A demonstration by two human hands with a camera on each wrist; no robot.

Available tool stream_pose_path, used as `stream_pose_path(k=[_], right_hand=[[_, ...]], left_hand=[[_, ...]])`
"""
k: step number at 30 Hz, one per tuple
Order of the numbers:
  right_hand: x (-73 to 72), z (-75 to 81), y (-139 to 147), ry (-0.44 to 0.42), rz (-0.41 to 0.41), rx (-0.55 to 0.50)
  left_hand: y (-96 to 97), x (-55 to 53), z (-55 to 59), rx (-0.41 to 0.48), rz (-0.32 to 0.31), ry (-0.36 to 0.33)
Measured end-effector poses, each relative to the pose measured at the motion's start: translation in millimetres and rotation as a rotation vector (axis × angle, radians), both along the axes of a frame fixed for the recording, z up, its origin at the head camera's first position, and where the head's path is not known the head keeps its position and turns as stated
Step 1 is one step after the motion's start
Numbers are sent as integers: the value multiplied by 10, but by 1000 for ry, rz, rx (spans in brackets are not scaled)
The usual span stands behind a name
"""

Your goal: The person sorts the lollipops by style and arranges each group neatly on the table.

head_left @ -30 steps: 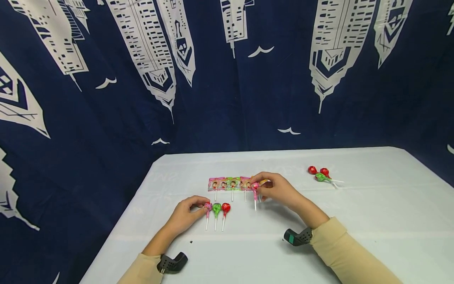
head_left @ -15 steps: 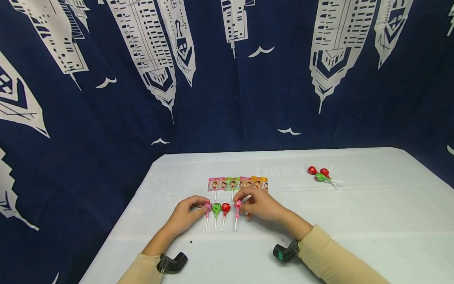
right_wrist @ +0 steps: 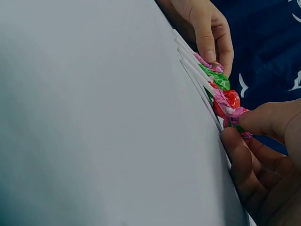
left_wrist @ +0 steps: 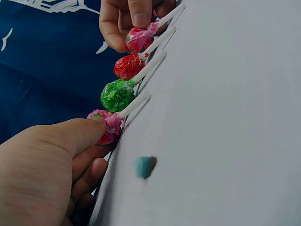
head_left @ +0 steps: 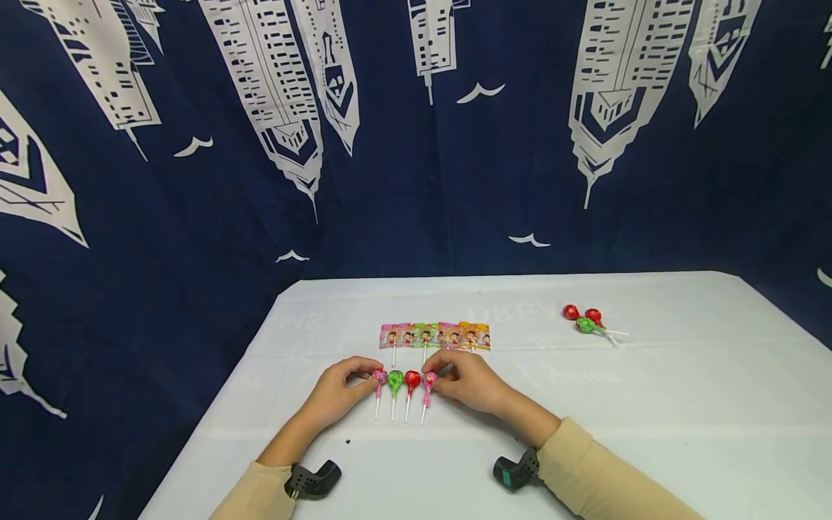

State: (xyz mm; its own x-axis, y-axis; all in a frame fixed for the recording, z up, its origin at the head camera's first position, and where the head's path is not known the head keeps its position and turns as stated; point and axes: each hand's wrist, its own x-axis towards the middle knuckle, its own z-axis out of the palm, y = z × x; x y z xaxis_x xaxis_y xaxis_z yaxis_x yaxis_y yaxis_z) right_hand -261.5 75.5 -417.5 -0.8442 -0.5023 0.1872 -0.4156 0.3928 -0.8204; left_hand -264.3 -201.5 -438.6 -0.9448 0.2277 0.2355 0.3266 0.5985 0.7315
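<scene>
Side by side on the white table lies a row of wrapped lollipops, sticks toward me. My left hand [head_left: 341,390] pinches the pink lollipop [left_wrist: 110,125] at the row's left end between thumb and fingers. Beside it come a green lollipop [head_left: 395,381] and a red lollipop [head_left: 412,380], neither touched by a hand in the head view. At the right end my right hand [head_left: 471,383] holds a second pink lollipop [head_left: 429,380] by its wrapped head, thumb on the near side, as the right wrist view shows.
Behind the row, flat-wrapped lollipops [head_left: 425,335] in pink, green and orange packets lie in a line, some sticks hidden by my right hand. Farther right sit two red lollipops [head_left: 570,312] and a green lollipop [head_left: 586,325]. A small dark speck [head_left: 347,441] lies near my left wrist.
My right hand has brought the pink lollipop left and nearer, from beside the flat packets to the right end of the row. The left hand has stayed on its lollipop.
</scene>
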Motion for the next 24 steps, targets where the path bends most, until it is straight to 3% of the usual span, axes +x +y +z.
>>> stream_pose_path(k=[17,24], right_hand=[[-9,-19,-13,107,-28,77],[6,62,34,64,17,82]], left_hand=[[17,9,22,-5,13,-4],[11,11,14,-1,4,-4]])
